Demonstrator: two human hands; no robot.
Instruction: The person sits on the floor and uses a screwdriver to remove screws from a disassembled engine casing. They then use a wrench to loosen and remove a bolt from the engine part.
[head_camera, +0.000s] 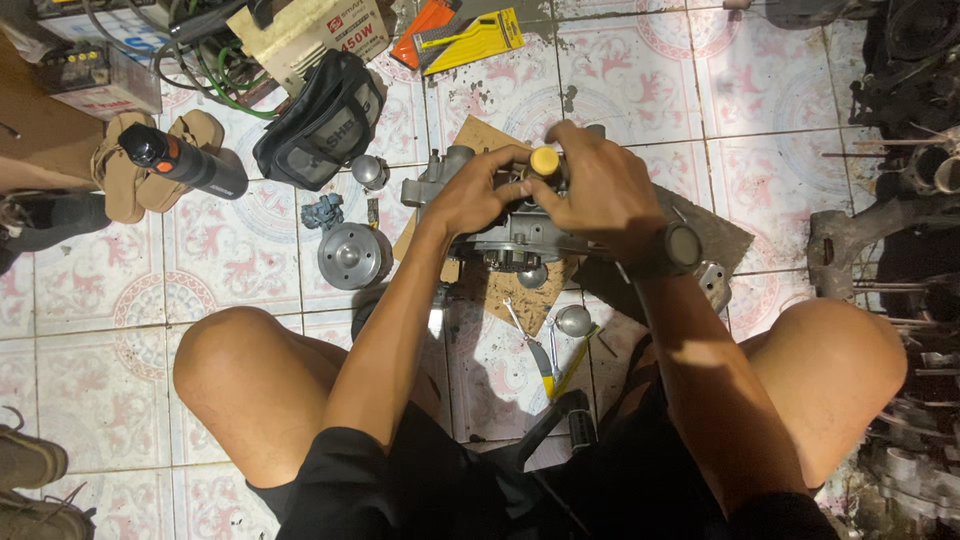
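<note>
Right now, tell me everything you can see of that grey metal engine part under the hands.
The grey metal engine part looks like a grimy cast casing with round housings. It lies on brown cardboard on the tiled floor. The left hand grips its top; the right hand holds a yellow-handled tool against it.
</note>
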